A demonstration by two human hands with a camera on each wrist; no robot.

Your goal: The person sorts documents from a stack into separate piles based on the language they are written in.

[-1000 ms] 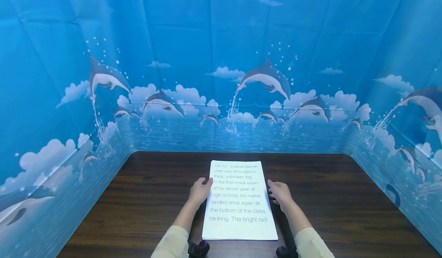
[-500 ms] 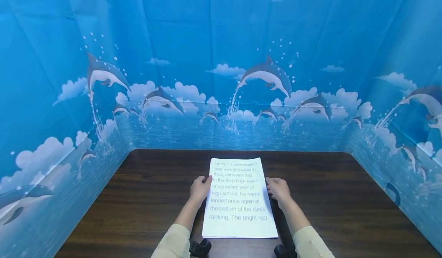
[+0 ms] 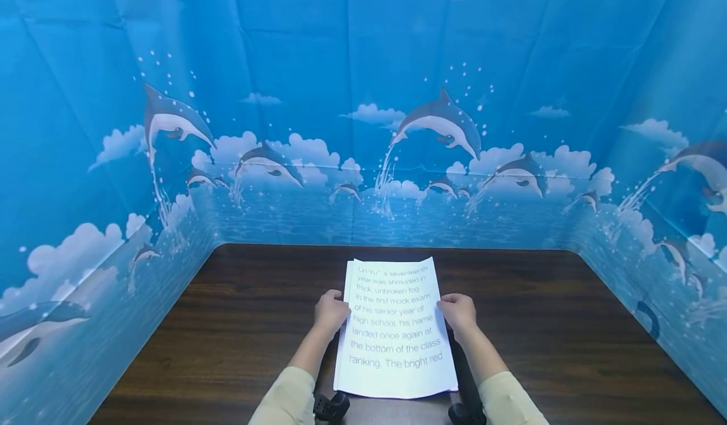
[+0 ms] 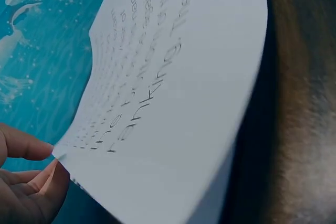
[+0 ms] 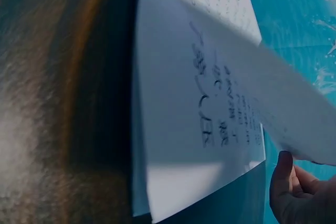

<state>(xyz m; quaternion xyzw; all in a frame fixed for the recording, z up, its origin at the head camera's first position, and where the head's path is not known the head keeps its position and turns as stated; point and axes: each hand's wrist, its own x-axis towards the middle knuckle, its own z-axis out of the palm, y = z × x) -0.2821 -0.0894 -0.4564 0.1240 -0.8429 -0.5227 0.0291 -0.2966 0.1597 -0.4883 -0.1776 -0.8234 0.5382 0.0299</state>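
Sheet [image 3: 396, 329] — in both hands [image 3: 332, 312] [image 3: 457, 311], seemingly aloft

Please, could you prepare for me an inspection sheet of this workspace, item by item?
Surface: dark wood-grain table.
Job's things: printed top sheet, bowed and partly lifted off another printed sheet.
Clutter: nothing seen.
Grippers: left hand pinches the top sheet's left edge, right hand its right edge; black wrist devices sit by both sleeves.
Cables: nothing seen.
Surroundings: blue backdrop printed with dolphins, behind and at both sides.
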